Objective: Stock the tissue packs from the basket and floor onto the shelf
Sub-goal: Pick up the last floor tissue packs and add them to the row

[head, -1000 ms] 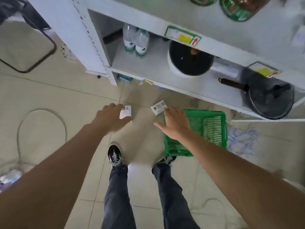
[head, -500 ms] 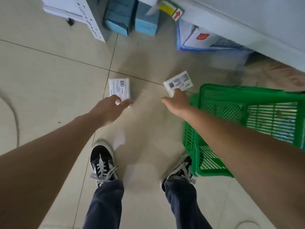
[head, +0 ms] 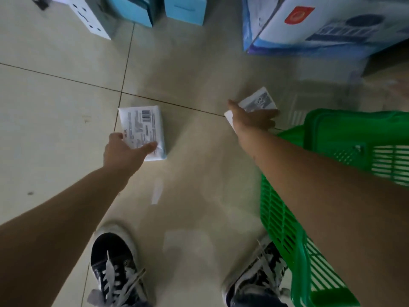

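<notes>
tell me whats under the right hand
A white tissue pack lies on the floor tiles under the right hand. Its printed far end and a near corner show; the hand covers its middle.

**Tiled floor and its load**

Pale glossy tiled floor with dark grout lines. Lying flat: two white tissue packs. Standing: green basket, light-blue boxes, large printed carton, two laced sneakers.
</notes>
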